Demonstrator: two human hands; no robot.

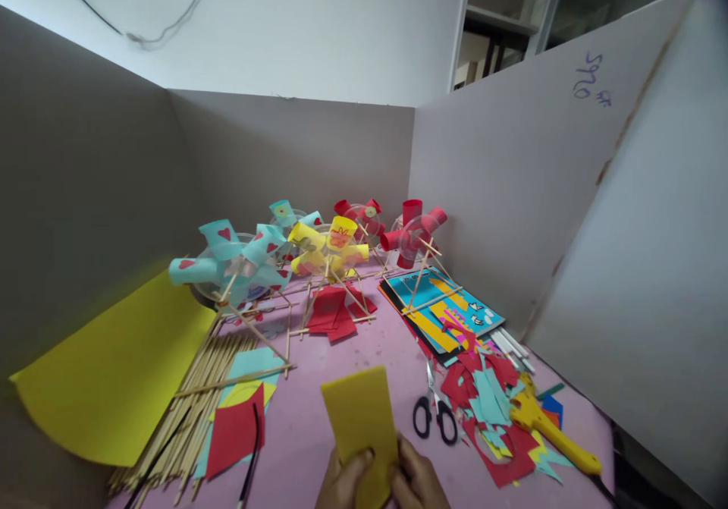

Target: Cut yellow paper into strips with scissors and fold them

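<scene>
hands: left hand [343,481] and right hand [417,481] meet at the bottom edge of the view, both on the lower end of one yellow paper strip [360,422].
left fingers: thumb lies pressed over the front of the strip near its lower left corner; the other fingers are behind the paper and out of sight, so i cannot tell how they sit.
right fingers: curled together against the strip's lower right edge, pinching it from that side.
strip: stands upright and a little tilted to the left, above the pink tabletop [392,342], just in front of the person.
scissors: black-handled scissors [434,410] lie on the table just right of the strip, blades pointing away.
scraps: red, teal and yellow paper offcuts [483,395] are heaped right of the scissors, with a yellow glue gun [549,435] at their far side.
sticks: bundle of bamboo skewers [199,403] lies to the left, touching red and teal paper pieces.
sheet: large yellow sheet [108,372] curves up against the left partition.
models: paper-cup wheels on stick frames stand at the back, teal [233,262], yellow [327,245] and red [412,230].
</scene>
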